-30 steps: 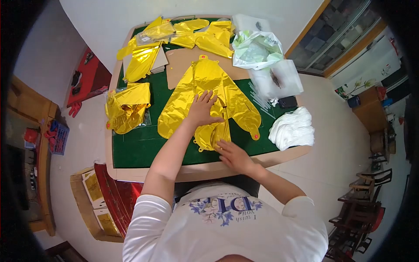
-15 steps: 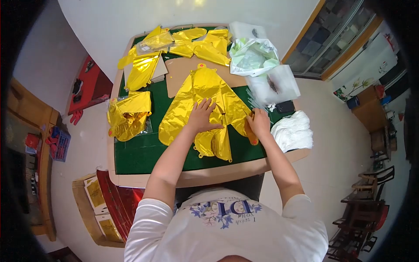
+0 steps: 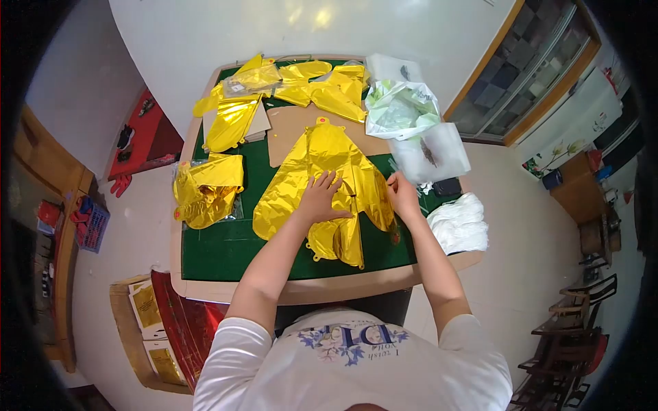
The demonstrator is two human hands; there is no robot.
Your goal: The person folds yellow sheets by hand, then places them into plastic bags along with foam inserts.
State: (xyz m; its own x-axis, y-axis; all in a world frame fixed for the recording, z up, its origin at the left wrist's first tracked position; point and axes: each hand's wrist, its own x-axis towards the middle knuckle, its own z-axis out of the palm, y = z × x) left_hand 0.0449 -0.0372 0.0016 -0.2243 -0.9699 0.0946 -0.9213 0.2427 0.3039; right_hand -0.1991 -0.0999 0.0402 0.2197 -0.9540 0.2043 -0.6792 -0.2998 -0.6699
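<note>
A large gold foil balloon (image 3: 322, 154), flat and uninflated, lies spread on the green table mat (image 3: 219, 243). My left hand (image 3: 321, 197) presses flat on its middle, fingers apart. My right hand (image 3: 401, 194) grips the balloon's right lobe at its edge and folds it inward. The lower part of the balloon is folded over near the table's front.
More gold foil balloons lie at the left (image 3: 205, 188) and along the far edge (image 3: 322, 82). A brown cardboard sheet (image 3: 291, 123), plastic bags (image 3: 399, 106), a clear bag (image 3: 433, 151) and a white stack (image 3: 460, 222) sit at the right. Boxes (image 3: 147, 322) stand on the floor at the left.
My right hand went from the balloon's lower fold near the table front out to the right lobe, took hold of its edge and is drawing it inward. My left hand stayed pressed on the middle.
</note>
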